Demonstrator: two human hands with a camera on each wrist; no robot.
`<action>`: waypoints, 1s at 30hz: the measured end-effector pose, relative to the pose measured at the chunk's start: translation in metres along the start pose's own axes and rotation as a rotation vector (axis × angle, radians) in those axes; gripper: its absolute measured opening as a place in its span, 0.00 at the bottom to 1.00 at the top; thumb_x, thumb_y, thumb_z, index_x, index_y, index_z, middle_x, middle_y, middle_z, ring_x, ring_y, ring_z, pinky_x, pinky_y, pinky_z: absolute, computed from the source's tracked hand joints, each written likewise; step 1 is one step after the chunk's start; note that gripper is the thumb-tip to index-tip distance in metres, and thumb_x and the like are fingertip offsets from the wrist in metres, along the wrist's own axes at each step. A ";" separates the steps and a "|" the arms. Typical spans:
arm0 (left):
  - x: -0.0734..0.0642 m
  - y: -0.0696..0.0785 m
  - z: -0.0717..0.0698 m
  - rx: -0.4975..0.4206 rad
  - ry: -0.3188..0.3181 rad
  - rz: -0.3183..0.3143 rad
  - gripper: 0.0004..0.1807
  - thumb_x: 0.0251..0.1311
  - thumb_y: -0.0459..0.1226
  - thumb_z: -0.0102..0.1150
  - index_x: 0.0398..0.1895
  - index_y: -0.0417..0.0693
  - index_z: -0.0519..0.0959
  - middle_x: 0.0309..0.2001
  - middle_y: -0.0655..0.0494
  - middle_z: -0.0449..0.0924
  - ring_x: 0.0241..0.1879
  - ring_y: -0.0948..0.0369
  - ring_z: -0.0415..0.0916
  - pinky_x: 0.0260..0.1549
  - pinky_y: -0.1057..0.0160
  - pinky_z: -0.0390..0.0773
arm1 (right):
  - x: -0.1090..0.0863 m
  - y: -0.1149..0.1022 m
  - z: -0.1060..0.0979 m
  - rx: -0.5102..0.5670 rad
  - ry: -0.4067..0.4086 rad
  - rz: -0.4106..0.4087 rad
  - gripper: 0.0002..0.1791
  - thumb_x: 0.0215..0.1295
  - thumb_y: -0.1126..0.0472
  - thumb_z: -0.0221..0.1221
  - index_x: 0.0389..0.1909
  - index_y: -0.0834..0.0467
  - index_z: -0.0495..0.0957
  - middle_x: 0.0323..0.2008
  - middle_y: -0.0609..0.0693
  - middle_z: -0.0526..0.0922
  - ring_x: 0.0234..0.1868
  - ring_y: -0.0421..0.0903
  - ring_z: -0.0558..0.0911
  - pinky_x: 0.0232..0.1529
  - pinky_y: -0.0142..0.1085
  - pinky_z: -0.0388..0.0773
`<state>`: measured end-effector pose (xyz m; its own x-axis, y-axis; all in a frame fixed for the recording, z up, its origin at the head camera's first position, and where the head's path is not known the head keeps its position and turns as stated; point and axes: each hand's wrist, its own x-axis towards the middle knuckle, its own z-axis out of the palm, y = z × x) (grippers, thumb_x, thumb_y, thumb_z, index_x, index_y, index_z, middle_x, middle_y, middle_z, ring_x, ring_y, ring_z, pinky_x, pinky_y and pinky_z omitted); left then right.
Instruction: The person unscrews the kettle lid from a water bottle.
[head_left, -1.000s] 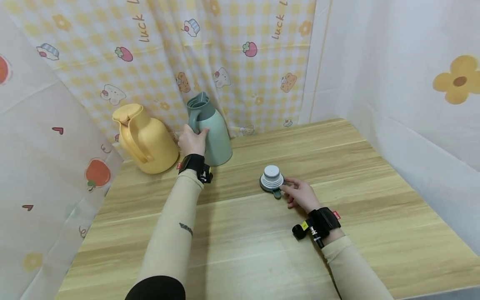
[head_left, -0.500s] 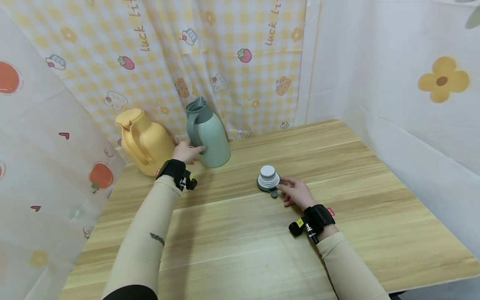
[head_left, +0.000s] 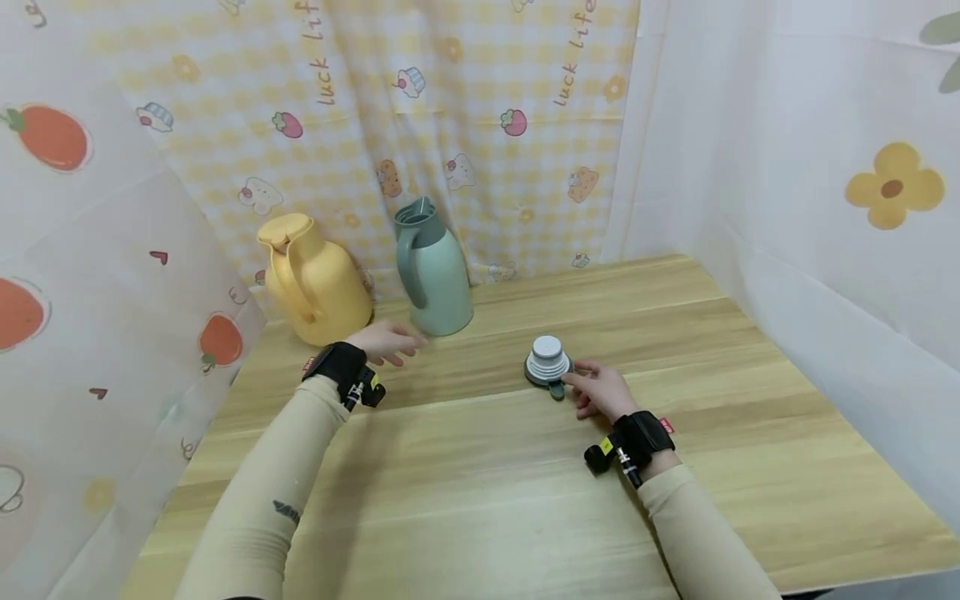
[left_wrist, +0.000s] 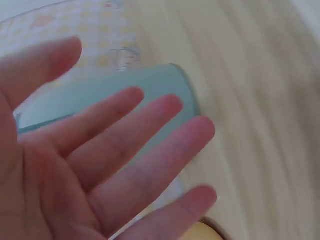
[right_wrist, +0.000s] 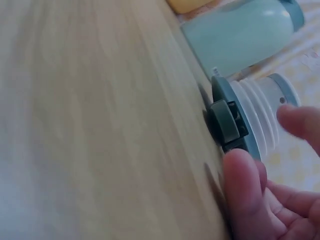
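Observation:
My left hand (head_left: 387, 341) has its fingers spread, apart from the green thermos jug (head_left: 442, 283), in front of its base. In the left wrist view the palm and spread fingers (left_wrist: 150, 175) hold nothing. The jug stands upright with its mouth uncovered and handle to the left. A jug lid (head_left: 547, 360) lies upside down on the table, white threaded plug up, dark green rim and tab below. My right hand (head_left: 600, 389) holds the lid's right edge with thumb and fingers; the right wrist view shows fingertips at the rim (right_wrist: 235, 115) and by the plug.
A yellow thermos jug (head_left: 326, 287) with its lid on stands at the back left, close beside the green one. A checked curtain (head_left: 495, 183) hangs behind the wooden table (head_left: 465, 483), and white cloth closes off both sides.
My left hand has let go of the green jug's handle and drawn down and away from it. My right hand stays at the lid. The head view has shifted slightly.

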<state>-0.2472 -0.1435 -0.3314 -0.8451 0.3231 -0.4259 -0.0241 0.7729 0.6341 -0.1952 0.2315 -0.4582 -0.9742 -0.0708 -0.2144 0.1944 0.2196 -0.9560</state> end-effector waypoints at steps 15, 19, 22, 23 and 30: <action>0.059 -0.018 0.049 0.153 0.064 0.142 0.29 0.65 0.41 0.57 0.66 0.36 0.69 0.66 0.37 0.65 0.68 0.42 0.57 0.64 0.46 0.58 | 0.038 -0.011 -0.048 -0.649 0.006 -0.249 0.43 0.46 0.48 0.75 0.60 0.67 0.71 0.48 0.62 0.80 0.47 0.58 0.78 0.43 0.47 0.76; 0.073 -0.013 0.075 0.291 0.122 0.155 0.31 0.57 0.41 0.64 0.64 0.39 0.72 0.62 0.41 0.72 0.63 0.46 0.66 0.61 0.49 0.65 | 0.035 0.000 -0.068 -0.691 0.036 -0.249 0.42 0.45 0.50 0.75 0.56 0.70 0.72 0.46 0.62 0.81 0.44 0.57 0.79 0.45 0.47 0.75; 0.075 -0.005 0.093 0.380 0.134 0.131 0.35 0.52 0.44 0.70 0.64 0.42 0.73 0.62 0.41 0.72 0.62 0.46 0.67 0.60 0.49 0.66 | 0.032 0.008 -0.080 -0.682 0.040 -0.228 0.41 0.45 0.49 0.75 0.55 0.70 0.72 0.45 0.62 0.81 0.42 0.55 0.79 0.42 0.45 0.76; 0.074 -0.002 0.098 0.395 0.136 0.121 0.36 0.50 0.45 0.72 0.64 0.43 0.73 0.62 0.41 0.72 0.62 0.45 0.67 0.60 0.49 0.66 | 0.031 0.010 -0.082 -0.679 0.037 -0.224 0.42 0.44 0.49 0.75 0.55 0.70 0.72 0.45 0.62 0.81 0.42 0.54 0.79 0.42 0.44 0.75; 0.064 0.020 0.115 0.409 0.182 0.118 0.39 0.43 0.42 0.78 0.61 0.40 0.75 0.59 0.41 0.75 0.60 0.44 0.69 0.58 0.49 0.68 | 0.028 0.005 -0.096 -0.660 0.009 -0.213 0.46 0.45 0.44 0.73 0.58 0.70 0.70 0.47 0.64 0.80 0.42 0.55 0.79 0.41 0.45 0.75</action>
<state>-0.2400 -0.0451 -0.4202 -0.9102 0.3491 -0.2229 0.2599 0.9004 0.3489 -0.2326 0.3238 -0.4503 -0.9848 -0.1706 -0.0312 -0.1089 0.7481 -0.6546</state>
